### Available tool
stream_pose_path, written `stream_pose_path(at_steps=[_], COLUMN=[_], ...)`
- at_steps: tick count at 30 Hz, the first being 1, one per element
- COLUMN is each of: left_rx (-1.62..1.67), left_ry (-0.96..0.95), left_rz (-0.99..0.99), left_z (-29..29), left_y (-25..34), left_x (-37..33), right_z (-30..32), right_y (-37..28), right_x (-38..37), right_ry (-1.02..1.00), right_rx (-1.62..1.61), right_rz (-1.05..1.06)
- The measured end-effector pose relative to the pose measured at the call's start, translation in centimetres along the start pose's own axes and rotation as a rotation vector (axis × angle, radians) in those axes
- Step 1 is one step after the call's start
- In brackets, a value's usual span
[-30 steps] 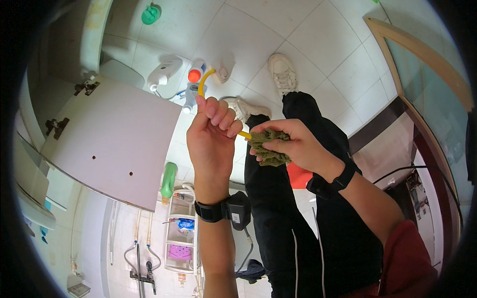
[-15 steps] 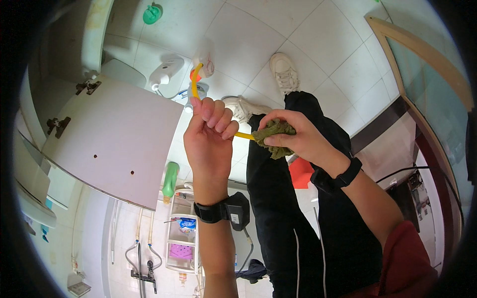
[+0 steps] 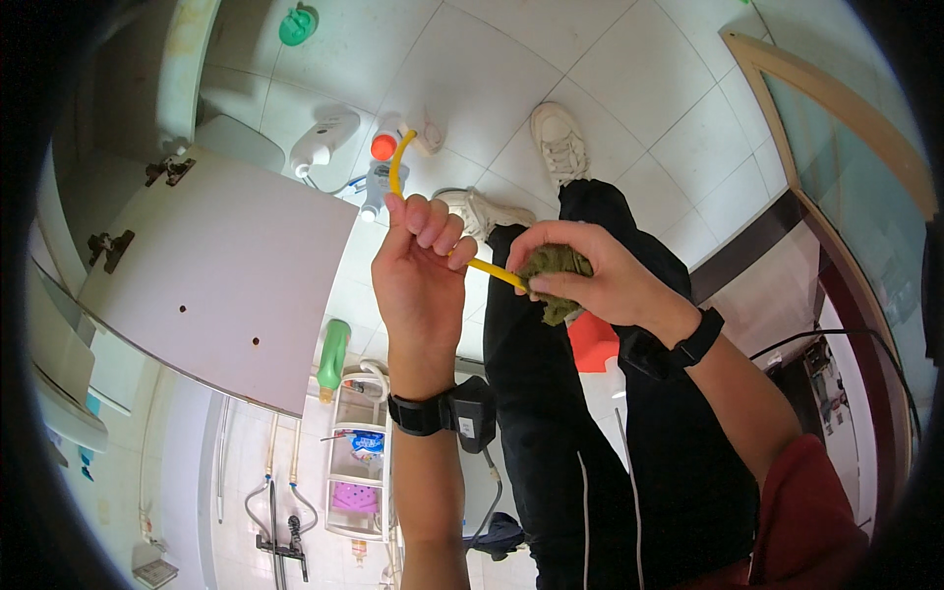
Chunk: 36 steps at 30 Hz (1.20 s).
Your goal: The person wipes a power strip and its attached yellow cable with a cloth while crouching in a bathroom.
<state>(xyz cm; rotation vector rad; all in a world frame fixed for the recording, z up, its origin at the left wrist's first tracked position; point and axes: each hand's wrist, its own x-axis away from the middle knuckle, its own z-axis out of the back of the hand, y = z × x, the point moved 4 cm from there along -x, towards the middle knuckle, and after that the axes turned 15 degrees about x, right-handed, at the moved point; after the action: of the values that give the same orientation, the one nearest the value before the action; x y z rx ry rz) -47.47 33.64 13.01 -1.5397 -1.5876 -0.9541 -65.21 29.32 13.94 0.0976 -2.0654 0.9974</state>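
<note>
My left hand (image 3: 425,261) is closed, its fingers wrapped round a thin, curved yellow tube (image 3: 499,273). One end of the tube bends up past my thumb, over the bottles on the floor. To the right, the other end runs into a crumpled olive-green cloth (image 3: 554,276). My right hand (image 3: 605,273) grips that cloth between thumb and fingers, bunched at the tube's end. Whether the tube goes on inside the cloth is hidden. Both hands are in front of my black-trousered legs.
On the tiled floor stand a red-capped bottle (image 3: 383,147), a white bottle (image 3: 326,141) and a green bottle (image 3: 335,356). A white cabinet door (image 3: 221,285) hangs at the left. A white shelf rack (image 3: 334,482) is below it; a framed glass door (image 3: 846,157) stands right.
The cloth and my right hand have shifted slightly right, and a longer stretch of yellow tube shows between my hands. My left hand has moved a little right, still holding the tube.
</note>
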Motion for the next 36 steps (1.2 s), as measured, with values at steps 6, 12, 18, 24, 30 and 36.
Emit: stream_pose_path(at_steps=[6,12,18,24,30,36], left_rx=[0.066,0.027,-0.425,-0.474,-0.522,-0.535], left_ry=[-0.013,-0.082,0.078,0.102,0.138,0.143], left_rz=[0.0,0.016,-0.074,-0.065,-0.193,-0.148], left_z=[0.0,0.8,1.6,2.4,0.3,1.8], left_y=[0.0,0.1,-2.3,-2.7,-1.8,-2.4], left_x=[-0.1,-0.1,0.8,1.5,0.8,0.9], right_z=[-0.2,-1.4,-1.4,-2.0,-2.2,-2.1], right_y=[0.1,0.6,0.0,-1.0,2.0,1.9], right_x=[0.5,-0.2,-0.3,0.0,1.2,1.0], right_ry=[0.056,0.2,0.242,0.2,0.2,0.255], right_rx=[-0.101,0.074,-0.009,0.028,0.133,0.057], right_rz=[-0.015,-0.104,-0.05,0.02,0.035,0.021])
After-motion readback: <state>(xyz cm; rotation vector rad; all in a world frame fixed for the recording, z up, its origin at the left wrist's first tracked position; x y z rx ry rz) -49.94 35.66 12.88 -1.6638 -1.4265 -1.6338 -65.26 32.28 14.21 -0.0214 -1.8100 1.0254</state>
